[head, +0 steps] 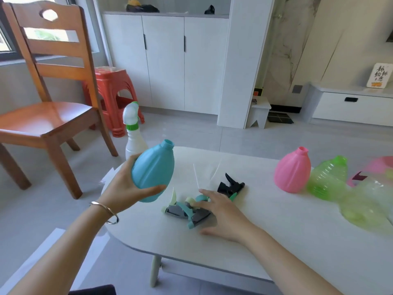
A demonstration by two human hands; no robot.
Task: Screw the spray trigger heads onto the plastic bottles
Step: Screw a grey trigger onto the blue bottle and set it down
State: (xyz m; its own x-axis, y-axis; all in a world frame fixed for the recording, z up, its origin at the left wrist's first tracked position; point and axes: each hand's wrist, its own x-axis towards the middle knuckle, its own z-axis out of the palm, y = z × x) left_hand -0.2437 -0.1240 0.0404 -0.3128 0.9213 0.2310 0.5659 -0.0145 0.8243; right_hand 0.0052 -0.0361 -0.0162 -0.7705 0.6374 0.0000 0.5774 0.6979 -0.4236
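Note:
My left hand (125,188) grips a blue plastic bottle (154,171) from below, tilted, its open neck pointing up and right, above the table's left end. My right hand (221,211) rests palm down on a small pile of grey and teal spray trigger heads (182,210), fingers spread over them. A black trigger head (230,185) lies just beyond the fingers. A white bottle (135,141) with a green and white trigger head screwed on stands behind the blue one. A pink bottle (292,170) and a green ribbed bottle (327,177) stand open-necked at the right.
The white table (276,241) has a rounded left edge. Clear plastic bags (368,201) and a pink item lie at its far right. A wooden chair (51,92) and a red stool (114,99) stand to the left on the floor.

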